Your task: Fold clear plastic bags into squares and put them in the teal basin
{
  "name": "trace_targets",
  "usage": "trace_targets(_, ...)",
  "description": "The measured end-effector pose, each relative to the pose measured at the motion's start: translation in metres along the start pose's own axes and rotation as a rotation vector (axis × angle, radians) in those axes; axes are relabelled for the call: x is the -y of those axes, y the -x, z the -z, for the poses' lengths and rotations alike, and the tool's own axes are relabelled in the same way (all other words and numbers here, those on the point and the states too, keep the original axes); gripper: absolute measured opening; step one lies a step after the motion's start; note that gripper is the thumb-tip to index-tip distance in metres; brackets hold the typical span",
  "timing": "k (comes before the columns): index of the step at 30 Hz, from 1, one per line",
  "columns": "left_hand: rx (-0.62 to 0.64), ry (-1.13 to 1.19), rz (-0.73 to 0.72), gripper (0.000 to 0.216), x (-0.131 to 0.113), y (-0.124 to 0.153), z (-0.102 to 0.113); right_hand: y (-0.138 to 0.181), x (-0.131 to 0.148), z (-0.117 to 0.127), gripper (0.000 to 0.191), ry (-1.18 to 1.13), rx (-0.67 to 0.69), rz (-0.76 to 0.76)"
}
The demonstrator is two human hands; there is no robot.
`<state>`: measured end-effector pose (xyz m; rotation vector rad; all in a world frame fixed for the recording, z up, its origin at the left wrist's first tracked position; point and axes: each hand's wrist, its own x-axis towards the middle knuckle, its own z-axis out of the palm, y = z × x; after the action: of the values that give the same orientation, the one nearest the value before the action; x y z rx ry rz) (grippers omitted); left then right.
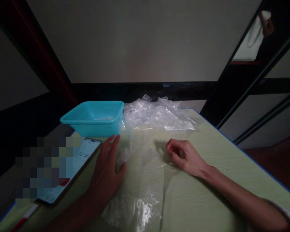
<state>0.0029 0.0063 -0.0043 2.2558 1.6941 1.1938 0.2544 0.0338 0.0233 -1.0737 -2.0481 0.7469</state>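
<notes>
A clear plastic bag (pixel 145 190) lies flat along the middle of the table, its front part shiny and wrinkled. Over its left side is my left hand (pixel 108 169), with thumb and fingers spread apart and nothing visibly gripped. My right hand (pixel 186 156) is at the bag's right edge, fingers curled in against the thumb; what they hold, if anything, is too faint to make out. Behind both hands rests a crumpled heap of clear plastic bags (pixel 157 114). A turquoise plastic basin (pixel 94 129) stands beyond my left hand, with clear film against its right side.
A phone (pixel 85 154) with a lit screen, partly blurred out, lies on the left of the pale table (pixel 203 199). A red and white stick-like thing (pixel 29 212) is below it. Dark-framed panels (pixel 145 42) rise behind the table, and a white bag (pixel 250 45) shows at upper right.
</notes>
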Motion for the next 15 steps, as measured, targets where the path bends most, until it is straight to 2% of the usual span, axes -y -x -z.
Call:
trace_targets(3,-0.078,-0.019,-0.238,0.055,-0.003,0.006,0.007,0.001,0.003,0.001,0.01,0.129,0.075,0.173)
trace_targets(4,-0.054,0.018,-0.315,0.051,-0.004,0.008,0.009,0.001,0.003,0.001,0.014,0.192,0.129,0.271)
trace_targets(6,0.077,0.112,-0.496,0.046,-0.008,0.011,0.011,0.002,0.005,0.0,0.023,0.333,0.243,0.482)
trace_targets(8,0.293,0.188,-0.664,0.043,-0.013,0.012,0.013,0.004,0.006,-0.004,0.029,0.431,0.324,0.618)
trace_targets(10,0.506,0.195,-0.725,0.039,-0.019,0.01,0.013,0.006,0.007,-0.009,0.03,0.445,0.375,0.631)
trace_targets(15,0.763,0.132,-0.698,0.041,-0.032,0.002,0.017,0.008,0.008,-0.016,0.028,0.476,0.439,0.581)
